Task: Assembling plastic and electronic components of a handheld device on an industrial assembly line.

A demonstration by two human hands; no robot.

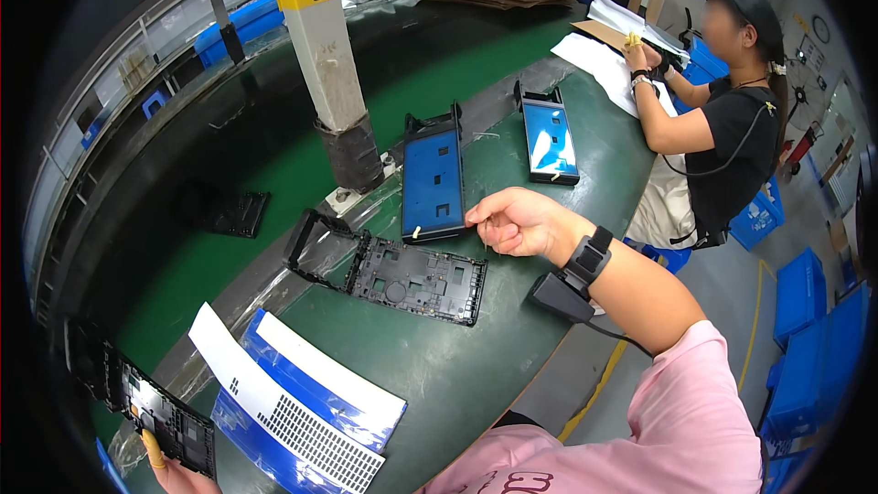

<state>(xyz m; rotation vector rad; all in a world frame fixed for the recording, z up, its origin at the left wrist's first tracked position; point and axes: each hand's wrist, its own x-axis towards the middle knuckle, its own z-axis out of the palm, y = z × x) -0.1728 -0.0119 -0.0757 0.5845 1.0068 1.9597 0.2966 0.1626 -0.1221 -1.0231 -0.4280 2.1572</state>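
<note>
Holding a black plastic housing [165, 412] in the left hand [180, 474] at the lower left corner of the view, laid the thumb against its inner face, with the remaining left fingers hidden from sight. Held the right hand [519, 222] over the middle of a green worktable [430, 357], fingers curled inward and thumb close to the index finger; could not tell whether pinching something thin or merely bending them. Had those fingertips just beside the lower right edge of a blue-faced panel [433, 181] in a black frame, flat on the table; could not tell whether touching it. Wore a black strap [587, 261] on the right wrist, with a dark box [558, 298] and a cable attached, and a pink sleeve [681, 384] higher up the arm. Had an open black housing [416, 281] nearer than the panel, hollow side up, with a loop-shaped frame at its left end. Had a white slotted panel [285, 410] between this and the left hand, next to blue-and-white sheeting [320, 375]. Had a second blue-faced panel [551, 139] farther away, glinting with light. Faced a post [320, 59], yellow above and dark-wrapped below, and, at far right, a co-worker [732, 128] in a black cap, near white sheets [599, 69]
</note>
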